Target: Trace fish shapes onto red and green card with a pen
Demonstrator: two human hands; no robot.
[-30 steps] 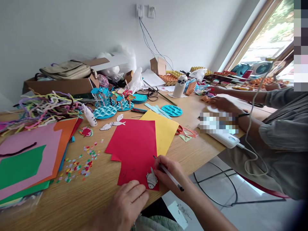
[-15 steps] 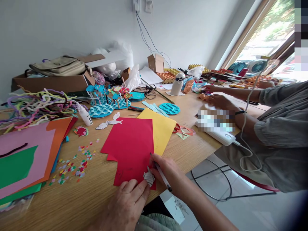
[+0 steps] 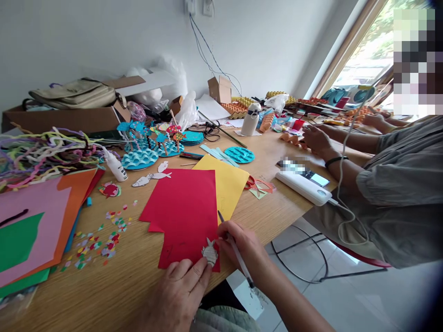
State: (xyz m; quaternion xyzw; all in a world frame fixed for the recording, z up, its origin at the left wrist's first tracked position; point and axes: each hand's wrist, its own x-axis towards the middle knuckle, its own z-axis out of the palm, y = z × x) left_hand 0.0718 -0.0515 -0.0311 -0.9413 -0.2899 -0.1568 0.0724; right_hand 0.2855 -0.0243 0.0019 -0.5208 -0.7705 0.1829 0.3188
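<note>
A small fish-shaped paper cutout [image 3: 209, 253], pale with drawn lines, lies on the red paper [image 3: 185, 198] near its lower right corner. My left hand [image 3: 183, 286] rests on the bottom edge of that sheet, fingers laid out, with fingertips pressing the cutout's lower end. My right hand [image 3: 238, 240] is closed around a pen [image 3: 238, 258] with a clear barrel. The pen's tip points up and left, beside the red sheet's right edge and over the yellow paper [image 3: 224, 182]. Faint dark lines mark the red sheet left of the cutout.
White fish cutouts [image 3: 152, 177], a glue bottle [image 3: 115, 165], paper scraps [image 3: 110, 240] and coloured sheets [image 3: 65, 216] lie leftward. Red-handled scissors [image 3: 249, 183] and a white power bank [image 3: 304, 188] are rightward. A co-worker's hand [image 3: 318, 140] works beyond.
My right hand has moved the pen from the cutout's tail off to the right, and its tip now shows clear of the fish. The view has shifted slightly.
</note>
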